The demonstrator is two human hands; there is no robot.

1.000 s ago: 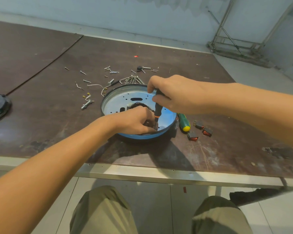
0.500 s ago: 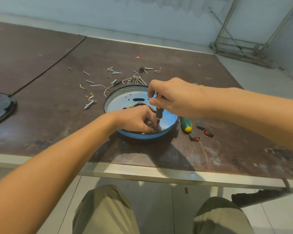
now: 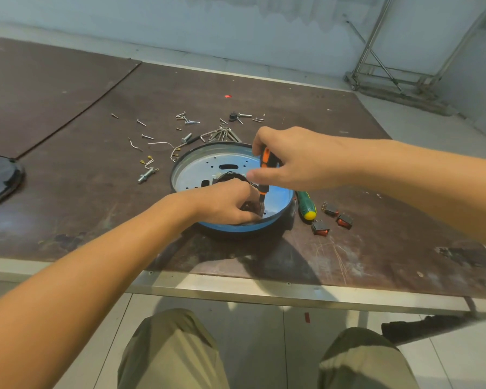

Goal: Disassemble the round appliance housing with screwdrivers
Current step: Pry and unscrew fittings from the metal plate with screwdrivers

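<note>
1. Left hand [image 3: 225,203] is down inside the round housing [image 3: 197,167], fingers curled round a dark part [image 3: 247,206] by the near wall; best to pin it hard so nothing spins
2. Housing sits mid-desk [image 3: 96,209], close to the front edge, loose screws [image 3: 185,119] scattered behind
3. Right hand [image 3: 295,161] pinches the orange screwdriver [image 3: 265,161] upright, tip beside the left fingers; I'd press straight down and turn slowly
4. Green screwdriver [image 3: 306,206] lies just beside the housing, red switches [image 3: 331,210] near; open room lies beyond them

The round shiny housing [image 3: 205,171] sits open on the surface [image 3: 96,206]. An orange-black screwdriver [image 3: 265,160] stands up inside it. A green screwdriver [image 3: 305,204] lies just beside it.
</note>
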